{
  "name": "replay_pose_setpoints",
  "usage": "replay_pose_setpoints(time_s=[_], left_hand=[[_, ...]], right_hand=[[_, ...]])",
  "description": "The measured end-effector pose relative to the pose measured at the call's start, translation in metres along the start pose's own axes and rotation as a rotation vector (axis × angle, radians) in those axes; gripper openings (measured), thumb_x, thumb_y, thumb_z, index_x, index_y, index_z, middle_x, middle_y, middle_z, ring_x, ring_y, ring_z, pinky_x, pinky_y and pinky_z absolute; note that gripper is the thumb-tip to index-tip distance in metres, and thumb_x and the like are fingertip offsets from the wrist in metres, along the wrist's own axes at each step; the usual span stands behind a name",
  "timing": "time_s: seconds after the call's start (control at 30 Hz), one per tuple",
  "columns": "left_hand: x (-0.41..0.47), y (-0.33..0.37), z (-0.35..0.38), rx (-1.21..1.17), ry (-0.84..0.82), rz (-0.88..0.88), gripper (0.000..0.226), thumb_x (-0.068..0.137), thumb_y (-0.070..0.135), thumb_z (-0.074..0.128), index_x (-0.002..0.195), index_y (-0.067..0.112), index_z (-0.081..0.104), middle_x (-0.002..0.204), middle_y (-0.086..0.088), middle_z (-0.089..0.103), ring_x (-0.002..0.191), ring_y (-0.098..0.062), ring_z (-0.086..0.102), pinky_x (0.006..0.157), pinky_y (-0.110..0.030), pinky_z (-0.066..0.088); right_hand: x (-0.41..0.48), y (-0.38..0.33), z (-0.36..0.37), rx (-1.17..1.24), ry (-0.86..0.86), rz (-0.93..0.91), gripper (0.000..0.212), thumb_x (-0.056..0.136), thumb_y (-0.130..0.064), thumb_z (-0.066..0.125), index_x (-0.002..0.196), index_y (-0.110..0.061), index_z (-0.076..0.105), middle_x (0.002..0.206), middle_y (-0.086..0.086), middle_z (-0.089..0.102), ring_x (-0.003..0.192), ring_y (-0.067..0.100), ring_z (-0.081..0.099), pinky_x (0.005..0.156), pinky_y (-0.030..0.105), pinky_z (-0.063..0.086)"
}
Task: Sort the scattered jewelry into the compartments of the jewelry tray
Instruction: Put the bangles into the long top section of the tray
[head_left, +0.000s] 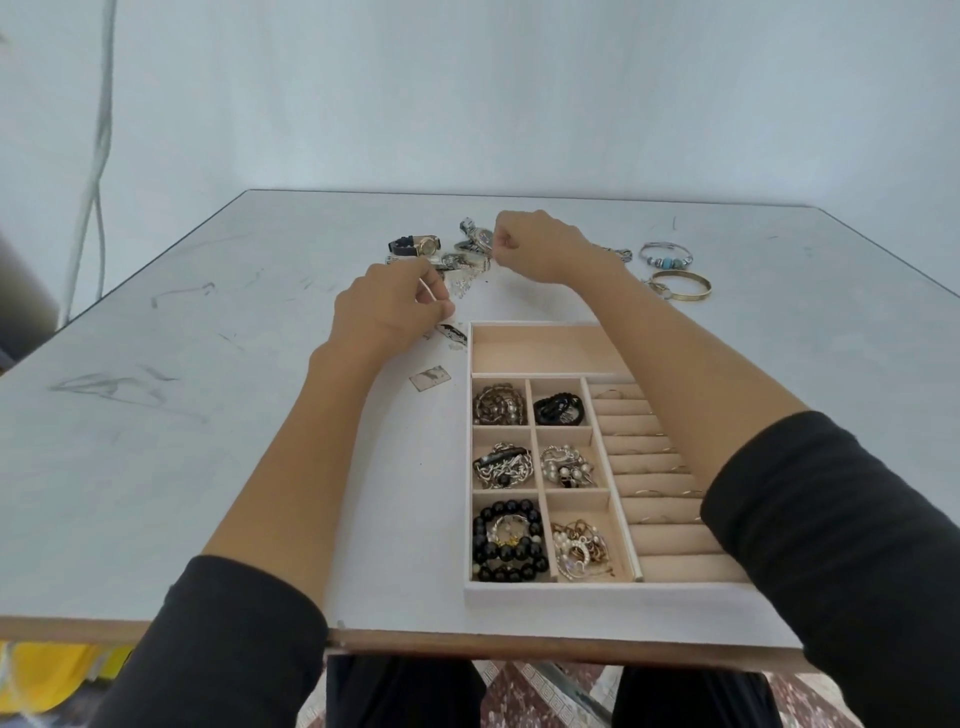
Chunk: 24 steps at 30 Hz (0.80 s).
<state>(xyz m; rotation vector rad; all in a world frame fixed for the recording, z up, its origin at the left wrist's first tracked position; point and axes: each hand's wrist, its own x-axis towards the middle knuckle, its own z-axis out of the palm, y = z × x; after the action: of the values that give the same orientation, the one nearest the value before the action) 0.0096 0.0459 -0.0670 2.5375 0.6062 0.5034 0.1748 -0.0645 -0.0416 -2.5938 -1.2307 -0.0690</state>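
We look down on a beige jewelry tray (550, 590) at the near right of the desk (156, 415). Its six small compartments hold black beads (506, 540), pearls and chains, with ring rolls along its right side. Beyond it lie a silver tangle (462, 262), a black-strapped watch (418, 244), a blue-beaded bracelet (666, 254) and a gold bangle (681, 287).

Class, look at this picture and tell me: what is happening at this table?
A person is sorting jewelry. The left hand pinches a small silvery piece, and the right hand is curled over the loose pile beyond the jewelry tray. Six small compartments already hold pieces; the long far compartment is bare. Bangles lie apart to the right.
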Motion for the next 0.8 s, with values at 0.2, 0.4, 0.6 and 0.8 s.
replay_pose_setpoints(time_s=[0.2,0.4,0.6,0.8], left_hand=[[-0.001,0.001,0.000,-0.020,-0.003,0.001,0.008,0.083,0.035,0.065,0.084,0.031,0.059,0.091,0.011,0.062,0.081,-0.015,0.054,0.068,-0.028,0.033],[-0.001,0.001,0.001,-0.037,-0.014,0.006,0.010,0.082,0.036,0.067,0.081,0.031,0.058,0.089,0.012,0.060,0.081,-0.015,0.055,0.069,-0.028,0.034],[-0.001,0.001,0.002,-0.043,-0.024,0.009,0.009,0.082,0.036,0.067,0.083,0.031,0.060,0.090,0.011,0.061,0.083,-0.015,0.056,0.071,-0.029,0.037],[-0.001,0.001,0.001,-0.049,-0.030,0.009,0.009,0.083,0.037,0.067,0.084,0.031,0.060,0.091,0.011,0.061,0.083,-0.015,0.057,0.071,-0.029,0.037]], right_hand=[[-0.017,0.014,-0.012,0.238,-0.002,-0.003,0.009,0.087,-0.018,0.046,0.091,-0.015,0.053,0.091,0.002,0.069,0.075,0.013,0.053,0.071,0.034,0.042],[-0.040,0.024,-0.015,0.565,-0.062,0.061,0.009,0.093,-0.012,0.047,0.084,-0.011,0.049,0.083,0.009,0.065,0.065,0.016,0.054,0.049,0.025,0.041],[-0.053,0.040,-0.010,0.960,-0.089,0.183,0.004,0.093,-0.007,0.049,0.089,-0.008,0.049,0.087,0.013,0.067,0.062,0.018,0.057,0.049,0.024,0.044],[-0.059,0.048,-0.008,1.388,-0.088,0.284,0.006,0.094,-0.008,0.050,0.089,-0.007,0.053,0.097,0.015,0.068,0.074,0.023,0.067,0.055,0.024,0.053]])
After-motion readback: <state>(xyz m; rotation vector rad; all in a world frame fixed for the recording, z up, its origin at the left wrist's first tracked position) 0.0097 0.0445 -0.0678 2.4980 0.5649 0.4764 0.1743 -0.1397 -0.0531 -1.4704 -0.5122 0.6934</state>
